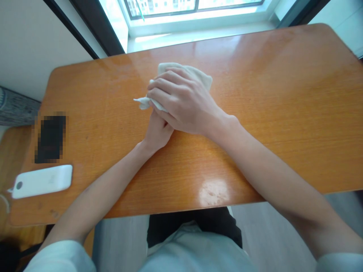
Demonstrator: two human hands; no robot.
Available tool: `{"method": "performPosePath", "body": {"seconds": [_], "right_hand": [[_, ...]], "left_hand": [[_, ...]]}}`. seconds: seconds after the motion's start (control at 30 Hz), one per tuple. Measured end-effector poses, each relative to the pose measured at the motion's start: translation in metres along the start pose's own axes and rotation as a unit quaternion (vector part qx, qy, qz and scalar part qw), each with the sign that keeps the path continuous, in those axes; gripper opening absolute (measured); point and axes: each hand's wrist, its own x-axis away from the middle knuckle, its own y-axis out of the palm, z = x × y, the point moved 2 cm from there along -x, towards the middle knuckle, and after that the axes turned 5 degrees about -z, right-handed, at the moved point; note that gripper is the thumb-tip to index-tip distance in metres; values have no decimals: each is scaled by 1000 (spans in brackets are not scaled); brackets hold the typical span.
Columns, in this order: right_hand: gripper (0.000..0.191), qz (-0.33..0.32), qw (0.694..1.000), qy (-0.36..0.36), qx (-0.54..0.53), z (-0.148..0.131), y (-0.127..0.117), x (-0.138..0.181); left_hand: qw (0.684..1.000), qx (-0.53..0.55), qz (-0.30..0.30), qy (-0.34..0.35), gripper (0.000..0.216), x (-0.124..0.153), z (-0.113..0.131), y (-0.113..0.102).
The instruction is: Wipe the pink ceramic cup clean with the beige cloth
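A crumpled white cloth (pixel 198 73) lies on the orange wooden table (pixel 283 94), a little behind its middle. My right hand (pixel 181 100) lies over the cloth with fingers curled round its near edge, gripping it. My left hand (pixel 157 132) sits just under the right hand, its fingers hidden beneath the right palm and the cloth, so I cannot see what they do. Both forearms rest across the table's front half.
A white flat device (pixel 42 181) lies near the table's front left corner, with a dark blurred object (pixel 51 138) just behind it. A window sill (pixel 198 22) runs behind the table. Grey floor (pixel 269 230) shows below the front edge.
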Motion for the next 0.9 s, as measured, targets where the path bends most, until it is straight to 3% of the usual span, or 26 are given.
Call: {"method": "performPosePath", "body": {"seconds": [0.13,0.23,0.4,0.5,0.63,0.9], "right_hand": [[23,5,1000,-12,0,5,8,-4],[29,34,999,21,35,11,9,-2],[27,89,988,89,84,15,5,-1],[32,119,981,121,90,20,3,-4],[39,174,972,158,4,33,-1,-8],[49,201,944,188,-183,52,-5,-6]], "left_hand": [[1000,2,21,19,60,0,-1,3],[1000,12,15,16,60,-6,7,2],[999,30,20,-4,76,-11,16,-1],[998,38,30,-30,72,-10,18,-1],[998,31,32,-52,64,-11,26,-2],[998,-10,26,-51,73,-9,21,0]]}}
